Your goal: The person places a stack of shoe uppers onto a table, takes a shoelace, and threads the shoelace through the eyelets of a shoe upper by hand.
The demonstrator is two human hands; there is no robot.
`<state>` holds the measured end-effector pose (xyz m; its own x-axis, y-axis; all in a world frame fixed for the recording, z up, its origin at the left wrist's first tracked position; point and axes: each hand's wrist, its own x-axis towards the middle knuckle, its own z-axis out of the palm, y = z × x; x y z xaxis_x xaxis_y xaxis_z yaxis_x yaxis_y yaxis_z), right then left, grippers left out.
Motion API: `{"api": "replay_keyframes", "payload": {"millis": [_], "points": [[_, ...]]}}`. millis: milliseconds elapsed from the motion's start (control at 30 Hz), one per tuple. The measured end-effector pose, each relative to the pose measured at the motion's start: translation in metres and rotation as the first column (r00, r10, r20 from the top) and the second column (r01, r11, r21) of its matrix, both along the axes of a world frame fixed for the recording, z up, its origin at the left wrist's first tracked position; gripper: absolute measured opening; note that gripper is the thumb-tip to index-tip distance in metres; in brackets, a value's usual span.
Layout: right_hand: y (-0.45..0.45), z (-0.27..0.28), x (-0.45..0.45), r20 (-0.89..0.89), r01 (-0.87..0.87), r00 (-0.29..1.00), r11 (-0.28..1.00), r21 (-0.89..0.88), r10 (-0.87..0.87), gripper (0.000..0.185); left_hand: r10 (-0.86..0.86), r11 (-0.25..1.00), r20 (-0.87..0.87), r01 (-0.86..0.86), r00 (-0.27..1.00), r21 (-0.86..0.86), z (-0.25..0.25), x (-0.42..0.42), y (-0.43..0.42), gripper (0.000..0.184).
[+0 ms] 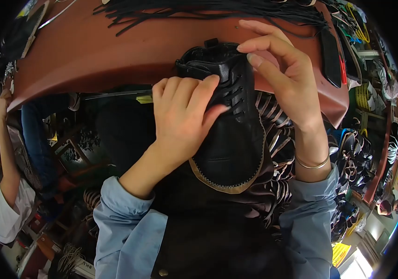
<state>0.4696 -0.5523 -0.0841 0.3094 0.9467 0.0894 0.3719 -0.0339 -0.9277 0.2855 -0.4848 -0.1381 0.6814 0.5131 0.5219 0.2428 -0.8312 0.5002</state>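
Blue sleeves (127,232) are nearest, rolled up below the elbows, over a dark garment (217,228) in front of the body. Bangle (314,166) on the right wrist.

Black shoe upper (229,156) is in front of the body: toe toward the wearer, collar end overlapping the near edge of the table in view (can't tell what carries its weight). Zigzag stitching and a tan edge run round the toe.

Left hand (178,111) grips the upper at its left side, fingers curled over, thumb by the laces (237,100). Laces cross the front in rows. Right hand (287,76) is at the collar, thumb and index almost meeting, other fingers loosely bent; can't tell if they pinch anything.

More uppers (282,153) are heaped beyond, right of the shoe. Red-brown table (115,51) behind, with a bundle of black strands (208,9) lying along its far side.

Farther off: a co-worker in a white shirt (10,211) at left, yellow basket (341,253) at lower right.
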Motion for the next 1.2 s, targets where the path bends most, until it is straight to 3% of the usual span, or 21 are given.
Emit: {"api": "replay_keyframes", "payload": {"millis": [67, 133, 200, 267, 333, 367, 433, 467, 533, 567, 633, 733, 967, 1067, 1100, 1167, 1200], "points": [[-0.003, -0.008, 0.003, 0.219, -0.041, 0.976, 0.989, 0.14, 0.01, 0.022, 0.009, 0.999, -0.024, -0.008, 1.0, 0.034, 0.008, 0.001, 0.003, 0.03], [-0.011, -0.008, 0.004, 0.19, -0.02, 0.982, 0.994, 0.106, 0.0, 0.021, -0.005, 0.999, -0.065, 0.007, 0.998, 0.037, 0.02, -0.008, 0.007, 0.017], [-0.011, -0.009, 0.006, 0.159, -0.013, 0.987, 0.996, 0.084, -0.001, 0.021, 0.031, 0.991, -0.077, -0.04, 0.997, -0.128, 0.025, -0.029, 0.015, 0.012], [-0.009, -0.015, 0.001, 0.529, -0.208, 0.843, 0.966, 0.15, 0.099, 0.02, 0.077, 0.921, 0.041, -0.055, 0.996, -0.385, 0.029, -0.043, 0.019, 0.011], [-0.002, -0.016, -0.008, 0.63, -0.239, 0.77, 0.961, 0.139, 0.101, 0.015, 0.165, 0.822, 0.201, -0.022, 0.966, -0.569, 0.026, -0.049, 0.016, 0.01], [0.001, -0.016, -0.01, 0.648, -0.255, 0.754, 0.957, 0.136, 0.109, 0.014, 0.164, 0.823, 0.198, -0.023, 0.966, -0.568, 0.021, -0.049, 0.015, 0.01], [0.004, -0.014, -0.015, 0.655, -0.285, 0.744, 0.949, 0.133, 0.132, 0.013, 0.153, 0.717, 0.433, 0.201, 0.888, -0.668, 0.014, -0.045, 0.01, 0.01], [0.007, -0.014, -0.016, 0.656, -0.3, 0.74, 0.945, 0.129, 0.145, 0.012, 0.158, 0.716, 0.435, 0.2, 0.886, -0.669, 0.013, -0.041, 0.006, 0.01], [0.011, -0.014, -0.014, 0.646, -0.317, 0.746, 0.94, 0.125, 0.165, 0.012, 0.307, 0.589, 0.571, 0.318, 0.762, -0.742, 0.013, -0.031, 0.002, 0.01], [0.013, -0.013, -0.012, 0.637, -0.322, 0.751, 0.939, 0.121, 0.175, 0.012, 0.307, 0.591, 0.572, 0.319, 0.761, -0.741, 0.012, -0.031, 0.003, 0.01], [0.014, -0.012, -0.009, 0.619, -0.325, 0.764, 0.937, 0.127, 0.181, 0.012, 0.356, 0.406, 0.61, 0.47, 0.708, -0.783, 0.011, -0.032, 0.004, 0.01], [0.02, -0.014, -0.008, 0.602, -0.306, 0.78, 0.944, 0.126, 0.173, 0.012, 0.423, 0.295, 0.593, 0.514, 0.685, -0.805, 0.005, -0.029, 0.008, 0.007], [0.03, -0.015, -0.01, 0.551, -0.214, 0.829, 0.964, 0.158, 0.094, 0.012, 0.38, 0.369, 0.571, 0.447, 0.727, -0.815, 0.0, -0.029, 0.009, 0.007], [0.018, -0.011, -0.012, 0.601, -0.194, 0.799, 0.956, 0.222, 0.022, 0.012, 0.291, 0.436, 0.396, 0.248, 0.871, -0.865, 0.004, -0.026, 0.007, 0.01], [0.013, -0.009, -0.016, 0.636, -0.204, 0.771, 0.954, 0.219, 0.019, 0.013, 0.3, 0.434, 0.396, 0.246, 0.868, -0.867, 0.003, -0.026, 0.008, 0.01], [0.008, -0.014, -0.023, 0.715, -0.222, 0.699, 0.956, 0.193, 0.018, 0.012, 0.19, 0.629, 0.294, 0.114, 0.937, -0.769, 0.001, -0.024, 0.011, 0.01], [0.005, -0.016, -0.026, 0.751, -0.229, 0.66, 0.956, 0.181, 0.016, 0.012, 0.195, 0.627, 0.292, 0.11, 0.936, -0.771, 0.001, -0.023, 0.012, 0.01]]}}
